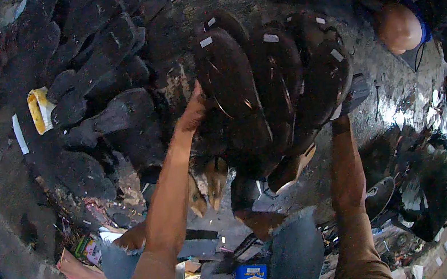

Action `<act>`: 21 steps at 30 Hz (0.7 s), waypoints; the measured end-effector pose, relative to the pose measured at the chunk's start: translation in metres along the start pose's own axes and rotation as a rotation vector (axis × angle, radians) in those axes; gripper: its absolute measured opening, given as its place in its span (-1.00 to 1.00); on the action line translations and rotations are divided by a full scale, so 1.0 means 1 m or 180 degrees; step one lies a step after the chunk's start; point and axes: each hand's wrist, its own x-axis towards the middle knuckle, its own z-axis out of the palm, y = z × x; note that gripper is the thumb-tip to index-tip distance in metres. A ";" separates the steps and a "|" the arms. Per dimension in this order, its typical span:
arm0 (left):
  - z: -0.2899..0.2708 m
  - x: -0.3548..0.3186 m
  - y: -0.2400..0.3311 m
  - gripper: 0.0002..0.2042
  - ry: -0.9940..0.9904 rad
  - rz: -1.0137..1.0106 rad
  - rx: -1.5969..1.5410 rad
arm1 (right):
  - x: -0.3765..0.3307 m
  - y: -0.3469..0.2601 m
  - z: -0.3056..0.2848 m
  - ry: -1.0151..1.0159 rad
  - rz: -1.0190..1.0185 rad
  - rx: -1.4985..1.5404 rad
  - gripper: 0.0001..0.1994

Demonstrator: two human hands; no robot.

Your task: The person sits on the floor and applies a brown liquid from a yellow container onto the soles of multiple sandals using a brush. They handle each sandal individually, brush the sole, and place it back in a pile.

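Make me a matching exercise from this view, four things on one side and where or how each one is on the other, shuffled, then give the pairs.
Things
1. Dark soles
2. Blue box
3. White strip
4. Left hand

Places and states
A. Left of the yellow-and-white piece
B. At the left edge of the soles
C. Overlapping, with small pale labels
D. Between the denim-clad legs

Pairs: 1-C, 2-D, 3-A, 4-B

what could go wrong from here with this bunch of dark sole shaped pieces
The overlapping dark sole-shaped pieces might slide apart if the left hand at their edge slackens. Any that drop could get mixed with the similar dark pile at the left. The small white labels might rub off where pieces crowd together.
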 end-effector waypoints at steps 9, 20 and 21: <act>0.067 -0.088 0.045 -0.19 0.0185 0.0127 -0.0005 | -0.192 -0.073 0.008 0.0052 0.0795 0.0752 -0.47; 0.091 -0.153 0.073 -0.22 0.0145 0.0157 -0.0396 | -0.308 -0.102 0.023 0.0077 0.1080 0.1211 -0.48; 0.092 -0.162 0.074 -0.22 0.0170 0.0164 -0.0420 | -0.312 -0.103 0.025 0.0068 0.1080 0.1221 -0.48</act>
